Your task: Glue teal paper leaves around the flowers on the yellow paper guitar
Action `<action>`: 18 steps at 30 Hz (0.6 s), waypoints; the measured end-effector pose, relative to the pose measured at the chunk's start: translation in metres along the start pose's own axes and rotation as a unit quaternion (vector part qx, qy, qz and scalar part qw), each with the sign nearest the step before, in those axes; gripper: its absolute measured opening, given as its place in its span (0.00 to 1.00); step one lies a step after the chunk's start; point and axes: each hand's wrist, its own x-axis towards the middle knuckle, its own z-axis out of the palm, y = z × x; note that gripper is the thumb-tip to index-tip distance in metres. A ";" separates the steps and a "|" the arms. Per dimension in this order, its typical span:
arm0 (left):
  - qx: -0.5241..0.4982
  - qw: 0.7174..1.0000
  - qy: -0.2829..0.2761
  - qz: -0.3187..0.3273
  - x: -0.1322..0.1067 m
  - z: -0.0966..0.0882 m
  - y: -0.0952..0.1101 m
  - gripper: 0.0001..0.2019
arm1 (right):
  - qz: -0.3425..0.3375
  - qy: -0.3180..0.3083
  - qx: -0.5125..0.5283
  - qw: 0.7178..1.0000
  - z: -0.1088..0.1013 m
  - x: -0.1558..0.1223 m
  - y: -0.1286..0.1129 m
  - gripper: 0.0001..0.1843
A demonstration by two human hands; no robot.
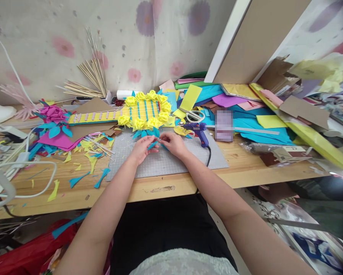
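My left hand [141, 149] and my right hand [174, 143] meet over a grey cutting mat [188, 162], both pinching a small blue paper strip [154, 144] between the fingertips. Just beyond them lies a yellow paper guitar [125, 112] ringed with yellow paper roses and blue leaves. A purple glue gun [200, 131] rests on the mat to the right of my right hand, with white-handled scissors [194, 115] behind it.
Blue and yellow paper scraps [88, 160] litter the wooden table on the left, near a pink paper flower [53, 113] and white cables [22, 160]. Stacked coloured paper sheets [240, 110] and cardboard fill the right. Wooden sticks [88, 82] lean at the wall.
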 end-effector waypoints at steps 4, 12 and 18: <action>0.125 0.985 -0.001 0.121 0.002 0.001 -0.012 0.20 | 0.019 0.009 0.006 1.000 0.000 0.001 0.002 0.05; 0.269 0.936 0.062 0.219 0.006 -0.006 -0.021 0.11 | 0.025 0.017 0.012 0.999 0.001 0.001 0.003 0.06; 0.379 0.872 0.065 0.304 -0.001 -0.004 -0.013 0.18 | 0.039 0.020 0.040 0.998 0.002 0.002 0.006 0.06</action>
